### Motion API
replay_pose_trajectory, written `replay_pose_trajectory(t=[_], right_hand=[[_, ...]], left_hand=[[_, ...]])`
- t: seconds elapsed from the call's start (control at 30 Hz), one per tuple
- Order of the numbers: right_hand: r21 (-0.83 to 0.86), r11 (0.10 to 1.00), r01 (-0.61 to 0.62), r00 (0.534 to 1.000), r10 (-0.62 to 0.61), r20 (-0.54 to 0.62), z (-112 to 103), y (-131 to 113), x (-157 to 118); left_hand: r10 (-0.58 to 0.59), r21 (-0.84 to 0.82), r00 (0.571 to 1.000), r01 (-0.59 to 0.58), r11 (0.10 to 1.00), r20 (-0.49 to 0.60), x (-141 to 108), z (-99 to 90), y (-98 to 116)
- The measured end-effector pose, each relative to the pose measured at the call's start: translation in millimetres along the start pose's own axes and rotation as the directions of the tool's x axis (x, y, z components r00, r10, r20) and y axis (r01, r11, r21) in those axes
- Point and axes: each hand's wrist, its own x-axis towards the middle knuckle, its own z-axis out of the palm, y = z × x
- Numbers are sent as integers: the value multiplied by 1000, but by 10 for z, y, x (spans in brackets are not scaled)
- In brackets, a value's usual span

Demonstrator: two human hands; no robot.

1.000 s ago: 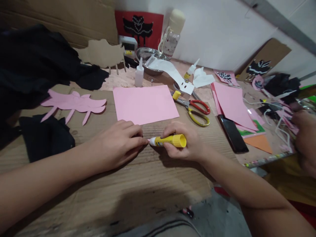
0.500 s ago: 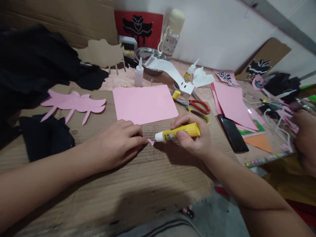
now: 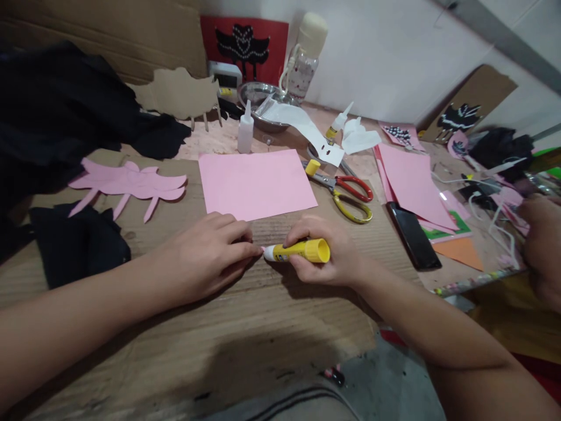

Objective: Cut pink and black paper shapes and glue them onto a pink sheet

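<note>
Cardboard (image 3: pixel 197 345) lies on counter (image 3: pixel 451 279) by white wall (image 3: pixel 385 58); right grip (image 3: pixel 322 251) is closed around glue stick (image 3: pixel 315 251), left grip (image 3: pixel 214 251) pinches scrap (image 3: pixel 263 249).

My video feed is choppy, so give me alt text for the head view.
Right hand holds a yellow glue stick, its white tip at a tiny pink scrap by the left hand's fingertips, over cardboard. Beyond lie a pink sheet and scissors; a pink cutout is left, a phone right.

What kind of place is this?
It looks like a craft corner, maybe a small workshop: there's a yellow glue stick, red-and-yellow-handled scissors and a pink cut-out shape.
</note>
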Motion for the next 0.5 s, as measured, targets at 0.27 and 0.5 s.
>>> replay_pose_trajectory(t=[0.27,0.5], right_hand=[[-8,999,-31,1000,31,-6,5,-13,28],[55,996,-73,997,71,36,-2,-35,0]], left_hand=[[4,6,1000,-4,1000,-8,16,-9,9],[4,10,1000,-4,1000,10,25,-32,6]])
